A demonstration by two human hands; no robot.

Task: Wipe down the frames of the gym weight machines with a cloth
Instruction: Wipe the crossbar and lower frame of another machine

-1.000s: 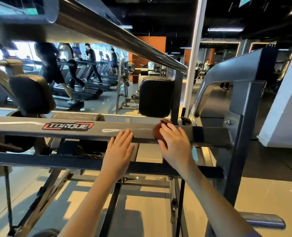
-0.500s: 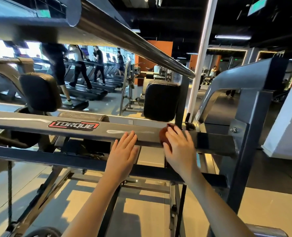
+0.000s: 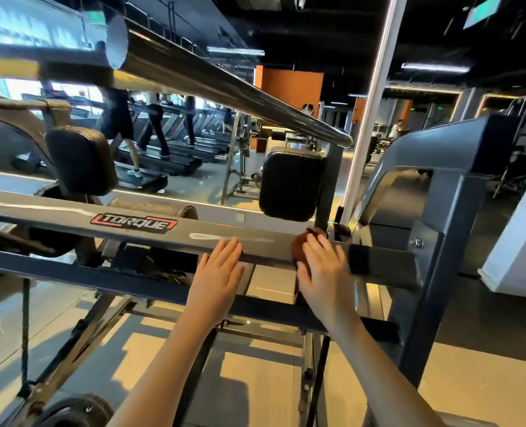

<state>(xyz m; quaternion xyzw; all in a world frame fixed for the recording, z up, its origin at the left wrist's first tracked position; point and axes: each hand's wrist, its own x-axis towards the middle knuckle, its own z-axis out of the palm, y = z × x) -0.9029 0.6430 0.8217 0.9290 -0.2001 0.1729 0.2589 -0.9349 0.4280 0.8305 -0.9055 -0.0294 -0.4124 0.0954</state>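
My spread right hand (image 3: pixel 323 272) presses the bunched brown cloth (image 3: pixel 301 246) on the smooth grey bar (image 3: pixel 55 217); left hand (image 3: pixel 221 272) flat, empty, bare bar beyond.

The right hand (image 3: pixel 325 274) has slid the brown cloth (image 3: pixel 298 249) a little to the right along the grey frame bar (image 3: pixel 265 246), closer to the pad post (image 3: pixel 328 192) at middle right of the frame. Its fingers now spread wider. More cloth seems bunched above the fingertips, though blur leaves that unsure. The view has swung slightly left and up.
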